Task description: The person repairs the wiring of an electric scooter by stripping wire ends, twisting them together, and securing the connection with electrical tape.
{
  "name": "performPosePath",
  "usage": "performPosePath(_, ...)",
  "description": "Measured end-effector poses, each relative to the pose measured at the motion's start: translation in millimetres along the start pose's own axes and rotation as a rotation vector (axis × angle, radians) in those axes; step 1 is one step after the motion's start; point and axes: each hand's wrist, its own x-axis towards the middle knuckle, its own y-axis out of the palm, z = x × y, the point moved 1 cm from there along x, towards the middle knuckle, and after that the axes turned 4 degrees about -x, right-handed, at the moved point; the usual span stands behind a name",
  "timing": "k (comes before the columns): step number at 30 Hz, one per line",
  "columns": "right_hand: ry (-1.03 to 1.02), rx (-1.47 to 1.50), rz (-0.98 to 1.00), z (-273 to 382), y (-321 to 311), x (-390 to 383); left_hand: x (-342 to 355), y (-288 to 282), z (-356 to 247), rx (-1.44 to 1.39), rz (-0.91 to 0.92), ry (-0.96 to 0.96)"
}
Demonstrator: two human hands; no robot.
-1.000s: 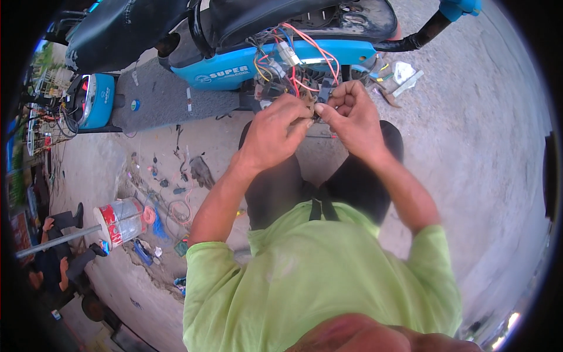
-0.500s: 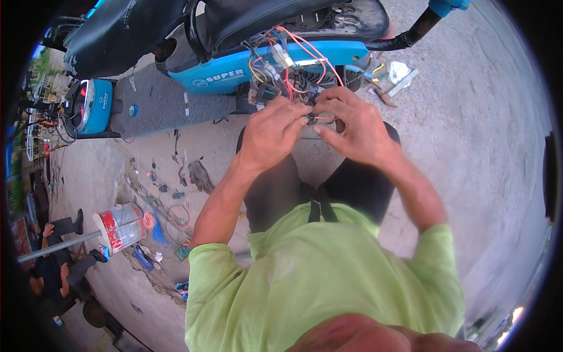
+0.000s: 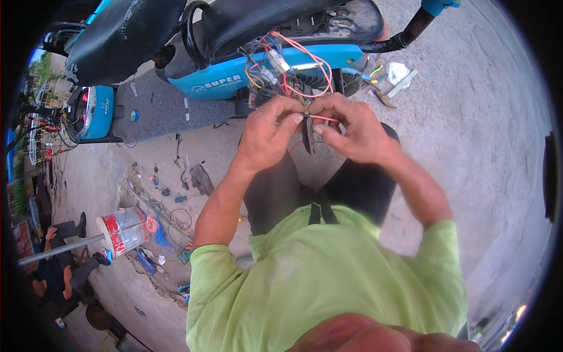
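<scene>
In the head view, my left hand (image 3: pixel 270 129) pinches a red wire (image 3: pixel 322 117) at a small dark joint. My right hand (image 3: pixel 346 126) has its fingers curled round the same wire, with thumb and forefinger just right of that joint. A long dark piece (image 3: pixel 308 141), too unclear to name, hangs below my fingers. Just beyond them, a tangle of pink, yellow and red wires with white connectors (image 3: pixel 277 60) spills from the open side of a blue scooter (image 3: pixel 211 76) with a black seat (image 3: pixel 275 17).
A hammer (image 3: pixel 381 94) and pale scraps (image 3: pixel 399 73) lie on the concrete to the right. At left are a red-and-white bucket (image 3: pixel 122 230) with a metal pole across it, scattered parts and cords (image 3: pixel 176 193), a dark glove (image 3: pixel 201 179), and another person (image 3: pixel 61 270).
A red wire now shows stretched between my fingertips, and the long dark piece has come into view below them. My right hand's fingers have shifted down and round the wire.
</scene>
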Motion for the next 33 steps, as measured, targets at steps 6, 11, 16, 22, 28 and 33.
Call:
performPosePath(6,-0.494,-0.377,-0.063,-17.1,-0.6,8.2,2.7,1.0,5.6,-0.179,-0.012,-0.141)
performPosePath(11,-0.515,-0.536,0.071,-5.2,-4.8,10.0,7.5,-5.9,-4.6,-0.15,0.059,-0.325)
performPosePath(16,-0.522,-0.663,0.136,-13.6,-0.7,12.7,11.0,-1.5,-9.8,-0.17,0.071,-0.347)
performPosePath(22,-0.533,-0.45,-0.16,-26.2,13.7,4.3,10.5,-8.4,-5.2,-0.094,0.127,-0.283)
performPosePath(28,-0.331,-0.129,-0.26,-23.2,20.5,0.3,2.7,-4.3,1.5,0.098,0.099,-0.123)
performPosePath(33,0.018,0.036,-0.237,-23.6,21.4,-4.3,-0.3,1.3,-6.1,0.241,0.041,0.078)
